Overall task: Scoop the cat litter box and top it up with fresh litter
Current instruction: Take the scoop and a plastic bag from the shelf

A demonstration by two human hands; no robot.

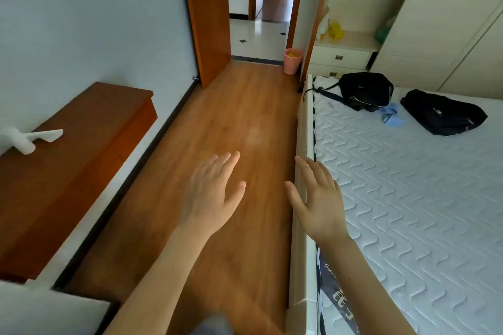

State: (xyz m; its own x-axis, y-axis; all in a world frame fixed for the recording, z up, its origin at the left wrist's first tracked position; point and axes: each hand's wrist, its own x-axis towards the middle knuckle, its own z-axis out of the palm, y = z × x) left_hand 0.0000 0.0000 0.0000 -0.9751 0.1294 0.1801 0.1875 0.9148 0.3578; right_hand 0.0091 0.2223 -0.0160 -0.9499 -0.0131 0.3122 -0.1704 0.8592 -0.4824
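No litter box, scoop or litter bag shows in the head view. My left hand (pixel 212 193) is stretched out palm down over the wooden floor (pixel 239 117), fingers straight and spread, holding nothing; it looks slightly blurred. My right hand (pixel 318 198) is held out beside it, above the bed's left edge, fingers straight, also holding nothing. Both forearms reach in from the bottom of the frame.
A bed with a white quilted mattress (pixel 408 198) fills the right; two black bags (pixel 367 90) lie on it. A low brown cabinet (pixel 68 171) runs along the left wall. Ahead, an open wooden door (pixel 209 22) leads to a tiled hallway; a pink wastebasket (pixel 292 61) stands by the doorway.
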